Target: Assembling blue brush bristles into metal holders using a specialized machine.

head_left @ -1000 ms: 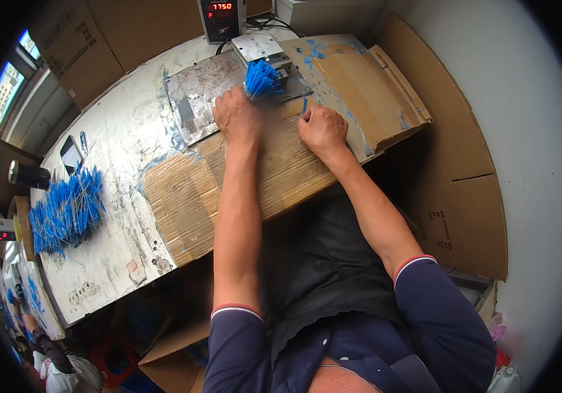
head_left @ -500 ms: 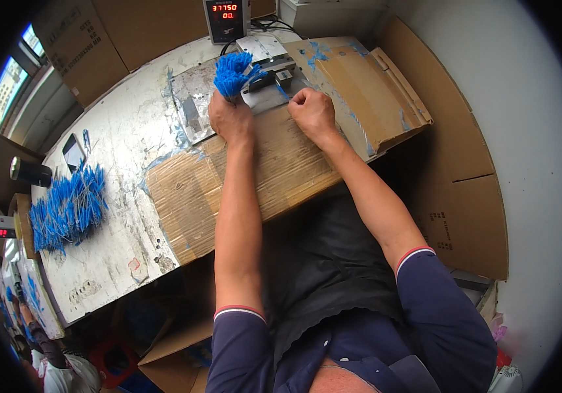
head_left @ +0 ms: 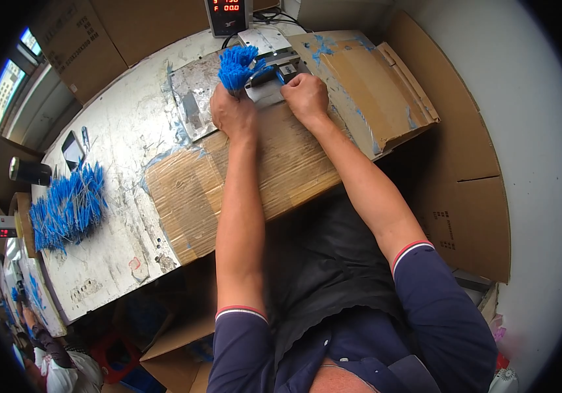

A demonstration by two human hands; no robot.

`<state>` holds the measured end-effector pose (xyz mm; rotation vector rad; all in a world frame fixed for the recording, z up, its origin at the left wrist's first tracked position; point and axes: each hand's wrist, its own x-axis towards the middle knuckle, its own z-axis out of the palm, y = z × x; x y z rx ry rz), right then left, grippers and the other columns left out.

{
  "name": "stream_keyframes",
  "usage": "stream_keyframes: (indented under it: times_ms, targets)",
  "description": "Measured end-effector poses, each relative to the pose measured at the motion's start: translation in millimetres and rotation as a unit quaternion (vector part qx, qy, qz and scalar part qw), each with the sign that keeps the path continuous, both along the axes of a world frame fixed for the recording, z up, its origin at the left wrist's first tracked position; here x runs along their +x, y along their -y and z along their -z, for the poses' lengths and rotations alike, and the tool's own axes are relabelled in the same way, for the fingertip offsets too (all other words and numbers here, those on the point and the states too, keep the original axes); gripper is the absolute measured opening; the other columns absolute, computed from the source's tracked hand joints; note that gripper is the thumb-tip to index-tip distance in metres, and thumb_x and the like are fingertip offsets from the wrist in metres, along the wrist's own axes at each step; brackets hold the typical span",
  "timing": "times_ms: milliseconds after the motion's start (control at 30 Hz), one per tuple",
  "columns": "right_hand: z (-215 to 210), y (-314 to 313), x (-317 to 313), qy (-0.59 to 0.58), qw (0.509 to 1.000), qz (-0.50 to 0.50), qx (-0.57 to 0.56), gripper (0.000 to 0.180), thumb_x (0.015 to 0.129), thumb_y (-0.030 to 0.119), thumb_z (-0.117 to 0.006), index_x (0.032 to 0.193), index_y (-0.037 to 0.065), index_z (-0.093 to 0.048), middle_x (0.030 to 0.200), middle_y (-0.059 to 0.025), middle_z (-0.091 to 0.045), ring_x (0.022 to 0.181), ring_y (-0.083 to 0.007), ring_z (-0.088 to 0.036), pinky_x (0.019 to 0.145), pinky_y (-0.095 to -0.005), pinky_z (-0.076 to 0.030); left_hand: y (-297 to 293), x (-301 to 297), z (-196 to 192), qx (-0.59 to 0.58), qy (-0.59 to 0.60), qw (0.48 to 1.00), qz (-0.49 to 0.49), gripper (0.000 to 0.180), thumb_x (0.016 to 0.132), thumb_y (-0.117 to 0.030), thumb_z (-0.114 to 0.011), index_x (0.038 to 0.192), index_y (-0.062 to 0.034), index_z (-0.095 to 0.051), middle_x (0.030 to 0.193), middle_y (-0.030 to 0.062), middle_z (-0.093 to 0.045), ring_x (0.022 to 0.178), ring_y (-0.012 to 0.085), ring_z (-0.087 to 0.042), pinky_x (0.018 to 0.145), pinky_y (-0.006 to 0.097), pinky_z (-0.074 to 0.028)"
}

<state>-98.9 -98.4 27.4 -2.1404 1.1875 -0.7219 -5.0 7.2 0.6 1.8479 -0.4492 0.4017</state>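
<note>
My left hand is closed around a thick bundle of thin blue wires, their blue ends fanned upward. My right hand is pinched shut beside a small metal fixture on the bench. A short blue wire shows between its fingertips and the fixture; the rest of it is hidden by the fingers. Several blue wire ends stick out from the bundle toward the fixture. Under my forearms, a taped cardboard sheet covers the bench edge.
A pile of blue wires lies on the white bench at left, near a phone and a dark cylinder. Behind the fixture stands a box with a red display. A cardboard box is at right. Another person sits lower left.
My right hand has moved left and slightly up, closer to the metal fixture. My left hand still holds the bundle, almost in place. The red display's digits have changed.
</note>
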Motion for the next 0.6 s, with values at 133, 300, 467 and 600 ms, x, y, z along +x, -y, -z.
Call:
stream_keyframes:
  times_ms: [133,300,467,600]
  targets:
    - [4.9,5.1,1.3,0.006,1.0,0.005,0.007,0.012,0.077,0.02,-0.073,0.08,0.009,-0.078,0.085,-0.0139,-0.076,0.084,-0.0331,-0.074,0.08,-0.0429,-0.059,2.2,-0.2,3.2,0.035,0.024,0.998,0.035,0.014,0.081,-0.008,-0.074,0.093,-0.0073,-0.067,0.091,0.0147,-0.07,0.093,0.0394,-0.065,0.082,0.05,-0.049]
    - [15.1,12.5,1.4,0.059,0.998,-0.016,0.005,0.016,0.079,0.024,-0.075,0.083,0.009,-0.077,0.085,-0.0133,-0.076,0.083,-0.0334,-0.073,0.078,-0.0447,-0.057,3.7,-4.2,1.5,0.091,0.051,0.992,0.074,0.011,0.082,-0.01,-0.072,0.091,-0.0079,-0.067,0.089,0.0137,-0.07,0.09,0.0383,-0.064,0.081,0.05,-0.047]
    - [32.6,9.2,-6.6,0.231,0.973,-0.006,0.007,0.023,0.089,0.025,-0.072,0.085,0.003,-0.073,0.079,-0.0147,-0.073,0.073,-0.029,-0.071,0.071,-0.0413,-0.054,6.2,-1.5,7.0,0.172,0.103,0.976,0.083,0.015,0.082,-0.012,-0.072,0.096,-0.008,-0.069,0.091,0.0163,-0.071,0.09,0.0393,-0.065,0.081,0.051,-0.047]
    - [35.4,7.9,-8.2,0.276,0.961,0.003,0.0,0.028,0.095,0.026,-0.068,0.084,0.001,-0.071,0.075,-0.0139,-0.071,0.069,-0.0262,-0.068,0.067,-0.0391,-0.053,5.8,-3.0,7.6,0.172,0.122,0.973,0.089,0.015,0.081,-0.011,-0.071,0.095,-0.0075,-0.067,0.09,0.0161,-0.071,0.089,0.0398,-0.065,0.082,0.051,-0.047]
